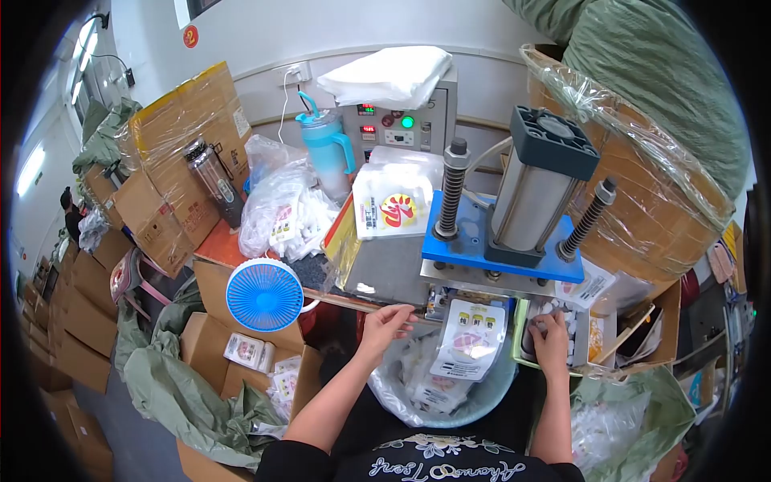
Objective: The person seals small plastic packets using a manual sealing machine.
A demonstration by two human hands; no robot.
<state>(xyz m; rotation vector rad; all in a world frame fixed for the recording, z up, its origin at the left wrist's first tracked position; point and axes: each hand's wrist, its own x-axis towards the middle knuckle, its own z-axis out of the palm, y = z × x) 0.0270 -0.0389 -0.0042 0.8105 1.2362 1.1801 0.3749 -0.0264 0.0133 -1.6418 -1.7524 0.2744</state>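
Biggest thing in play is the pneumatic press (pixel 530 201), its blue plate (pixel 459 251) sitting level above the bench edge, with the control box (pixel 446 108) behind it showing a lit green button (pixel 408 122). Below the press, in front of the person, there's the bag-lined basin (pixel 507 379), loaded with printed pouches. Up on the bench to the left of the press, a stack of clear-edged pouches (pixel 393 201) lies flat.

To the right, a green-rimmed tray (pixel 518 331) with small white pieces (pixel 571 323) in it, and the right hand (pixel 549 341) is down there, fingers bent and bunched; what they have hold of, if anything, I can't tell. Over on the other side, the left hand (pixel 384 331) hangs just left of the press's lower fixture (pixel 436 302), fingers half curled, thumb close to the fingertips; no telling whether something tiny is pinched between.

And the printed pouch (pixel 471 341)! It slopes down from the front of the fixture across the basin; whether its top edge is gripped there, I can't make out. Looks like the picking-up step, between presses: the move calls for one cleanly separated piece and a left hand kept clear of the plate.
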